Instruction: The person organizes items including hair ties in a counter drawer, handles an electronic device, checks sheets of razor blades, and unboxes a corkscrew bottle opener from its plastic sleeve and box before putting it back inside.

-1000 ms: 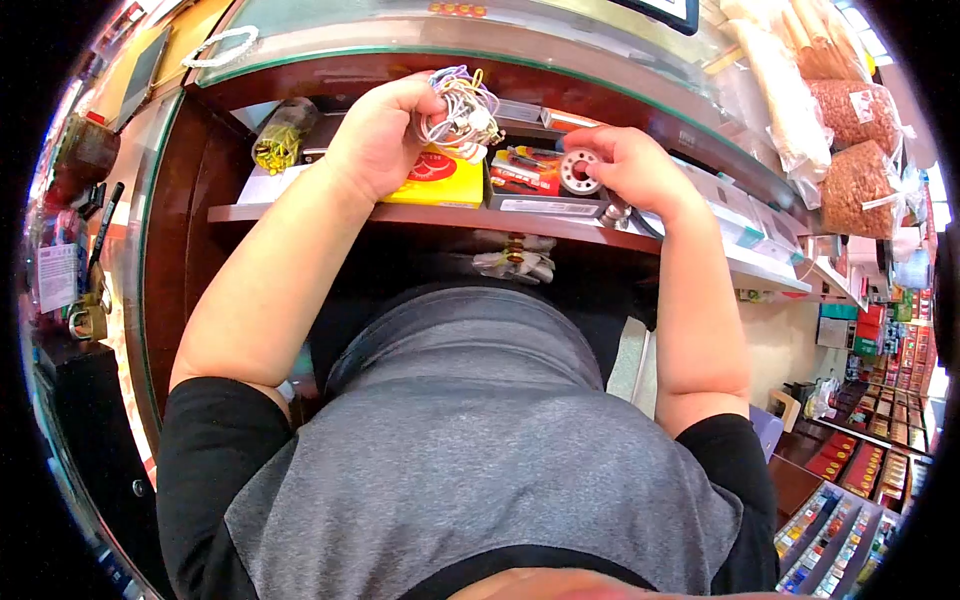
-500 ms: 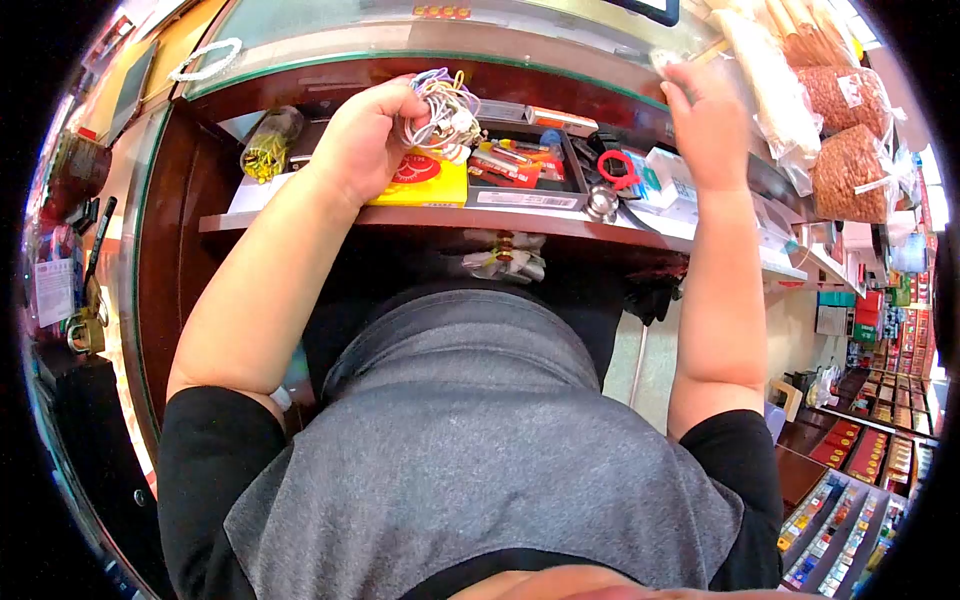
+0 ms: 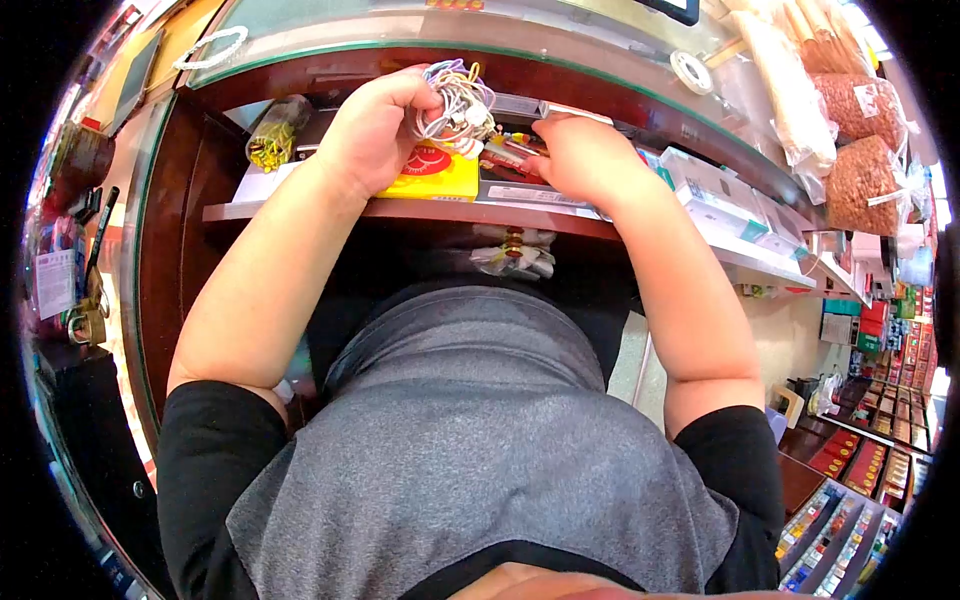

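Observation:
My left hand [image 3: 375,130] is closed around a tangled bundle of thin cables [image 3: 458,105], mostly white and grey with some purple and yellow strands. The bundle hangs just above a yellow box [image 3: 435,178] with a red print. My right hand [image 3: 588,155] reaches into a grey tray [image 3: 530,196] in the drawer, thumb and forefinger apart over small red and dark items [image 3: 508,153]. Part of the tray's contents is hidden behind this hand. A white ring-shaped roll [image 3: 691,72] rests on the glass counter beyond the drawer.
A clear container with yellow items [image 3: 272,145] lies at the drawer's left. Boxed goods [image 3: 715,190] fill its right side. Bags of reddish-brown grains [image 3: 862,185] hang over the counter at right. A white bracelet-like loop [image 3: 212,48] is at the far left.
My right hand has come down and left from the white roll at the counter into the grey tray. The roll stays on the glass. My left hand still grips the cables.

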`<state>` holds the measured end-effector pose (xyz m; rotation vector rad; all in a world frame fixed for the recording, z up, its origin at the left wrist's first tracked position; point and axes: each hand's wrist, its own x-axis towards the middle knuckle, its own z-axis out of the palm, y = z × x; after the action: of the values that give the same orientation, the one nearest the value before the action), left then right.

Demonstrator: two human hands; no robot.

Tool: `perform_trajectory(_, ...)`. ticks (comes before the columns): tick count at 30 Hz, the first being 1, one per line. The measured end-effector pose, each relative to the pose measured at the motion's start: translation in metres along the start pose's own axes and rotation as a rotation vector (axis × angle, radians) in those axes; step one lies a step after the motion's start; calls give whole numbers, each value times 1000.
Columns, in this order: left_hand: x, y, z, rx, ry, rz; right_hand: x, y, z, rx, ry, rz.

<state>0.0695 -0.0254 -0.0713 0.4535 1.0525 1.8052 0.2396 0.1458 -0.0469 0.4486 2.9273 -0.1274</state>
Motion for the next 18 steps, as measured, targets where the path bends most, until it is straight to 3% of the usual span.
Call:
perform_trajectory(2,8,-5,-10,11,-8,10,9,-1,2,1,-140,61)
perform_trajectory(8,5,-3,-4,23,28,7,14,5,-8,76,-251,57)
perform_trajectory(18,0,1,2,6,-1,-6,12,4,4,118,-109,70)
